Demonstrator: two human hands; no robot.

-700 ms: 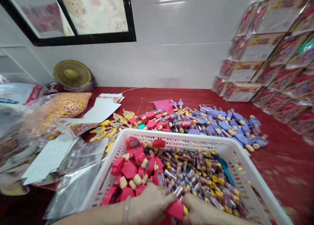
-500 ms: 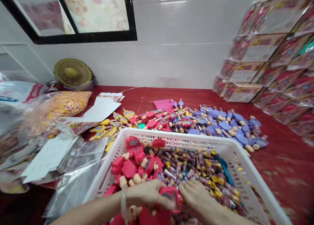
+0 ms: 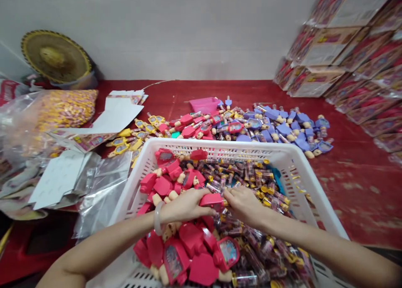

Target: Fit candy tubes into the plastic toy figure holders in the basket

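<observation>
Over the middle of a white plastic basket [image 3: 317, 196], my left hand [image 3: 188, 205], with a pale bangle at the wrist, is closed around a red plastic toy piece [image 3: 211, 200]. My right hand [image 3: 245, 205] meets it from the right, fingers pinched on a small tube whose yellowish end shows against the red piece; most of that tube is hidden. Under my left hand lies a heap of red toy pieces [image 3: 204, 268] with beige knobs and shiny windows. On the right half of the basket are many small clear tubes [image 3: 257, 261] with yellow caps.
Behind the basket, finished-looking yellow [image 3: 119, 149], red and purple toys [image 3: 284, 129] lie in piles beside a pink scoop-like tray [image 3: 204, 105]. Left are white cards [image 3: 59, 177], clear plastic sleeves [image 3: 105, 191] and a bag of yellow pieces [image 3: 67, 108]. Wrapped boxes [image 3: 326, 81] stand stacked right.
The view has tipped downward and shows more of the basket. The red piece in my left hand has turned edge-on, and my right hand has come up against its right end.
</observation>
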